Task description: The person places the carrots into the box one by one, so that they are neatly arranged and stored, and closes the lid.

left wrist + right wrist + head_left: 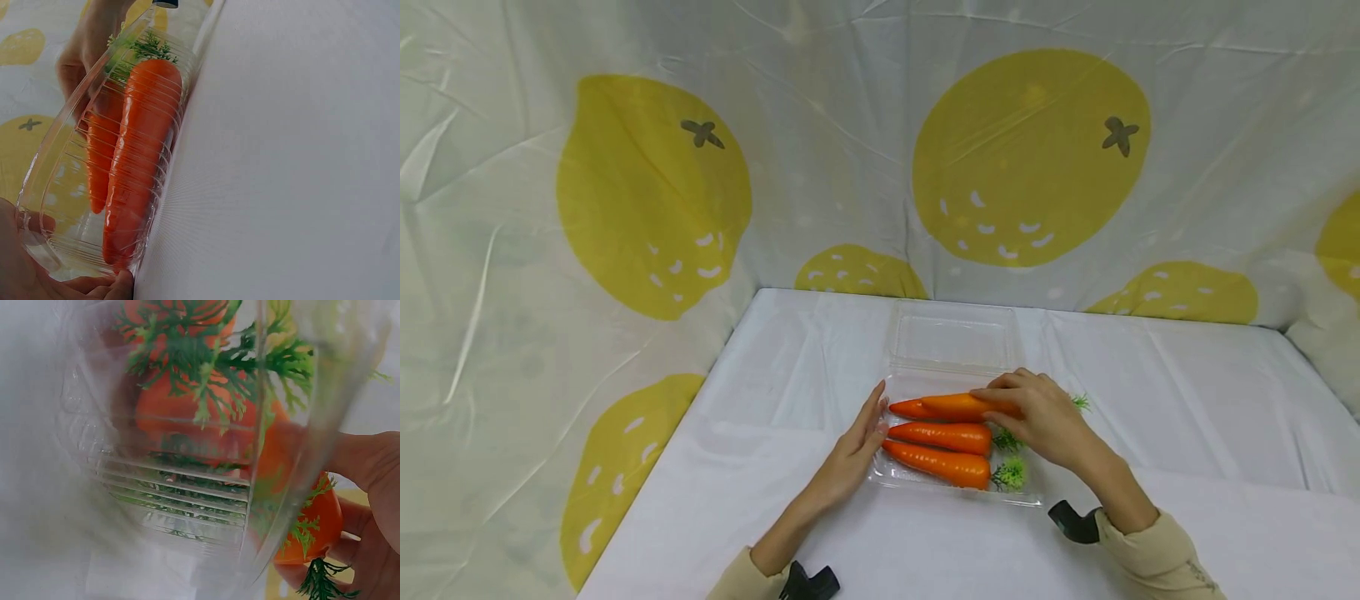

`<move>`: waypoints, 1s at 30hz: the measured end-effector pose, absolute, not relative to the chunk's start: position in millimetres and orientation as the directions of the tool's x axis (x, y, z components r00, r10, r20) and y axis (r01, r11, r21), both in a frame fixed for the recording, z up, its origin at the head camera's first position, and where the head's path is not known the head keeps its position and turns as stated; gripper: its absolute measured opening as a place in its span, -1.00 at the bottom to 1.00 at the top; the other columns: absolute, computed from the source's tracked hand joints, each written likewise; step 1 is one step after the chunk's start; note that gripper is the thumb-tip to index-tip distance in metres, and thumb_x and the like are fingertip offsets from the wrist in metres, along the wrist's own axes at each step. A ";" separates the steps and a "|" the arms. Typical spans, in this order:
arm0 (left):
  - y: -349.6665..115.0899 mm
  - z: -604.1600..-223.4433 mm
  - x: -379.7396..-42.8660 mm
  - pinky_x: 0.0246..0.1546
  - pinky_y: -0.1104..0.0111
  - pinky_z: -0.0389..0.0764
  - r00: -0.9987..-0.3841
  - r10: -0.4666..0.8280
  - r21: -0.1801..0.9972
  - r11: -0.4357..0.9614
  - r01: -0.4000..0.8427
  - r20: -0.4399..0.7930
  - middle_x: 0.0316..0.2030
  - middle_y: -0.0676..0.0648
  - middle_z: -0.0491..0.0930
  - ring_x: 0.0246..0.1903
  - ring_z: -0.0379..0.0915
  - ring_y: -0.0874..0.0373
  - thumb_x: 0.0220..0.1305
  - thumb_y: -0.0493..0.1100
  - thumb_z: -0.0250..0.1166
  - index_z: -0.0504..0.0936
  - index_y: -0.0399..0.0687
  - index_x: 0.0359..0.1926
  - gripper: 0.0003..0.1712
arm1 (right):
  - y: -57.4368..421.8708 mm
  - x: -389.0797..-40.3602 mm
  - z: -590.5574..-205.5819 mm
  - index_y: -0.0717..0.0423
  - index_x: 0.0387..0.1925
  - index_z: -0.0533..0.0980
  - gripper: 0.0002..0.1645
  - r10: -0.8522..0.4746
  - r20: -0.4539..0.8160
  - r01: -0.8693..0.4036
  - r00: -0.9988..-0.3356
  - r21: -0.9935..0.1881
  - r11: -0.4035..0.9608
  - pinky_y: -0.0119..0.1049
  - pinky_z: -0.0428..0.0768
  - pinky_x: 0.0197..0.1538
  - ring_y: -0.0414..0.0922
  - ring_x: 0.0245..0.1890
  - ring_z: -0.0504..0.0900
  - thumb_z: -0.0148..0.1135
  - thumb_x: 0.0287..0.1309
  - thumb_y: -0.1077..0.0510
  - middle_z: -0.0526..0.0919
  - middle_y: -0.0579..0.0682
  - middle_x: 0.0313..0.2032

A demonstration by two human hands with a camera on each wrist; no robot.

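Note:
Orange carrots with green leafy tops lie side by side in a clear plastic clamshell box [1018, 501]. My right hand [1041, 417] grips one carrot [958, 407] by its thick end over the far side of the box. Beneath its tip shows the pointed end of another carrot [904, 409]. A middle carrot [943, 436] and a near carrot [940, 467] point left, toward my left hand [844, 465]. That hand rests against the box's left end, fingers extended. Through the ribbed wall in the left wrist view, the near carrot [140, 150] is visible.
The box's transparent lid [953, 335] lies folded back on the far side. White cloth [760, 492] covers the table, and a lemon-print curtain [842, 150] hangs behind and to the left. Black wrist mounts [1073, 522] sit by both sleeves.

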State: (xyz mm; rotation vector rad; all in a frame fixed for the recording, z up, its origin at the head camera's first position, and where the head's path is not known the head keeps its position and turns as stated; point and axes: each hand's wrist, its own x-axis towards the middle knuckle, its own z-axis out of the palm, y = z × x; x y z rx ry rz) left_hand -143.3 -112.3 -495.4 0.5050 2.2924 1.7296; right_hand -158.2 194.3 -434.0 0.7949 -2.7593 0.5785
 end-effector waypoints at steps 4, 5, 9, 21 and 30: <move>-112.6 -495.3 -144.0 0.58 -0.05 0.08 -0.916 0.401 0.957 0.257 0.133 0.020 0.62 -0.26 0.05 0.63 -0.07 -0.11 0.68 -0.10 -0.08 -0.15 0.20 0.69 -0.28 | 192.1 -156.9 -434.3 -0.07 0.08 0.75 -0.58 -0.462 0.300 -0.543 -0.835 -0.309 0.781 -0.25 0.51 -0.15 -0.10 -0.13 0.61 0.52 0.15 0.14 0.77 -0.06 -0.11; -112.6 -495.4 -144.3 0.58 -0.04 0.07 -0.916 0.402 0.957 0.257 0.132 0.018 0.62 -0.25 0.05 0.63 -0.07 -0.10 0.69 -0.09 -0.08 -0.15 0.20 0.69 -0.28 | 191.4 -156.5 -434.6 -0.07 0.08 0.74 -0.59 -0.463 0.296 -0.542 -0.836 -0.312 0.780 -0.24 0.51 -0.14 -0.10 -0.12 0.61 0.51 0.16 0.13 0.76 -0.07 -0.11; -113.0 -496.1 -144.3 0.58 -0.04 0.08 -0.913 0.407 0.959 0.247 0.137 0.026 0.62 -0.27 0.03 0.63 -0.08 -0.11 0.69 -0.10 -0.08 -0.15 0.18 0.69 -0.27 | 187.5 -155.6 -437.3 -0.06 0.10 0.74 -0.58 -0.469 0.283 -0.543 -0.837 -0.321 0.776 -0.23 0.53 -0.12 -0.09 -0.10 0.63 0.50 0.18 0.12 0.76 -0.07 -0.10; -112.6 -496.1 -144.6 0.58 0.01 0.09 -0.912 0.409 0.964 0.235 0.124 0.018 0.63 -0.22 0.03 0.63 -0.08 -0.03 0.68 -0.12 -0.07 -0.14 0.23 0.69 -0.27 | 178.6 -150.7 -441.9 -0.07 0.07 0.75 -0.61 -0.470 0.282 -0.543 -0.836 -0.302 0.784 -0.17 0.57 -0.11 -0.05 -0.10 0.64 0.50 0.18 0.14 0.71 -0.01 -0.08; -113.1 -496.6 -143.4 0.55 -0.09 0.12 -0.913 0.406 0.957 0.247 0.152 0.040 0.62 -0.25 0.03 0.62 -0.06 -0.14 0.68 -0.13 -0.07 -0.15 0.14 0.69 -0.27 | 169.3 -151.3 -446.3 -0.04 0.06 0.75 -0.62 -0.465 0.308 -0.547 -0.830 -0.286 0.787 -0.10 0.57 -0.05 0.00 -0.07 0.64 0.51 0.16 0.15 0.68 0.02 -0.08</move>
